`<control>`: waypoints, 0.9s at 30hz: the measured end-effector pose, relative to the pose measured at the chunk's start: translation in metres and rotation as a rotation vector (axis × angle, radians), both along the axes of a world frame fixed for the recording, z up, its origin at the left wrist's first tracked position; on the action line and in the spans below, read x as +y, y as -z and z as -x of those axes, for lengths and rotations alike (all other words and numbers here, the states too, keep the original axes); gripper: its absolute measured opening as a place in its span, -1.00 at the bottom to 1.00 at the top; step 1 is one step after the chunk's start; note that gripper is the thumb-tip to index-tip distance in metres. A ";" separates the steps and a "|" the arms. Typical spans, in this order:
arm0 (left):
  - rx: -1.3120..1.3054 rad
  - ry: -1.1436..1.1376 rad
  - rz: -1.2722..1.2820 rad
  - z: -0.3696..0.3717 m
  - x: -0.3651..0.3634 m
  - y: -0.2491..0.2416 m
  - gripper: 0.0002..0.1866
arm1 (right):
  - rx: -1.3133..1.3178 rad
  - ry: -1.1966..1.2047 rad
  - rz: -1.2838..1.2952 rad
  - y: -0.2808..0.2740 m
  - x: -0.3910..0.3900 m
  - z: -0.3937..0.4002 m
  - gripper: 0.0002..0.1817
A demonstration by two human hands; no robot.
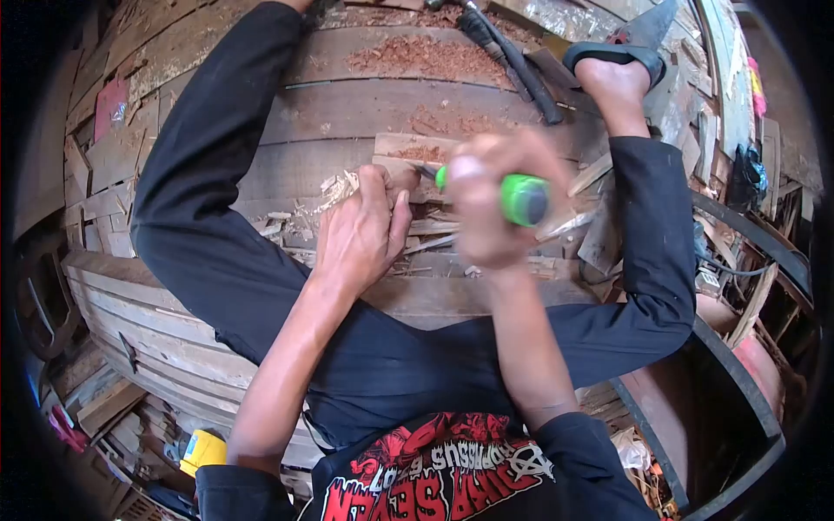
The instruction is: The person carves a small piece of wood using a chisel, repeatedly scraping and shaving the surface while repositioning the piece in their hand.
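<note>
My left hand (360,227) is closed on a small brown wooden piece (402,180), pressing it down over the plank floor with the fingers bent around it. My right hand (497,204), smeared by motion, grips a green-handled tool (525,201) with a dark butt end. Its thin dark metal blade (425,170) points left, towards the wooden piece; whether it touches the wood is hard to tell. A flat board (408,143) lies just beyond both hands. Pale wood shavings (340,187) are heaped beside my left fingers.
A black-handled hammer (512,65) lies ahead, near reddish wood chips (426,59). A saw blade (650,26) is beside my sandalled foot (612,82). My bent legs frame the work area. Wood offcuts (599,234) and a dark metal frame (738,382) are at the right, a yellow object (203,452) lower left.
</note>
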State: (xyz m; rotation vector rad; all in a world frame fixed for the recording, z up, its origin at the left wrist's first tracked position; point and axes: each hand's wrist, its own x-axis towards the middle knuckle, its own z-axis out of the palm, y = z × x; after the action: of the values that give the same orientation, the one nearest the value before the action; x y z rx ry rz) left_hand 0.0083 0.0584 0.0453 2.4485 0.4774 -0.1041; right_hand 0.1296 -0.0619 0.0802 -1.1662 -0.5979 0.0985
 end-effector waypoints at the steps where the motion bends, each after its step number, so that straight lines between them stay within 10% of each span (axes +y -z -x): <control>1: 0.014 0.001 -0.005 -0.001 0.000 0.000 -0.68 | -0.019 0.026 0.085 0.006 0.006 -0.001 -0.78; 27: -0.010 -0.003 0.004 0.005 -0.002 0.003 -0.71 | 0.057 -0.002 -0.076 -0.018 0.001 0.006 -0.83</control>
State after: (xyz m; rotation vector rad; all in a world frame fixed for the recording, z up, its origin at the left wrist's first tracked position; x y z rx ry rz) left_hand 0.0030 0.0562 0.0419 2.4427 0.4759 -0.0911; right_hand 0.1240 -0.0608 0.0983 -1.0862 -0.5482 0.1094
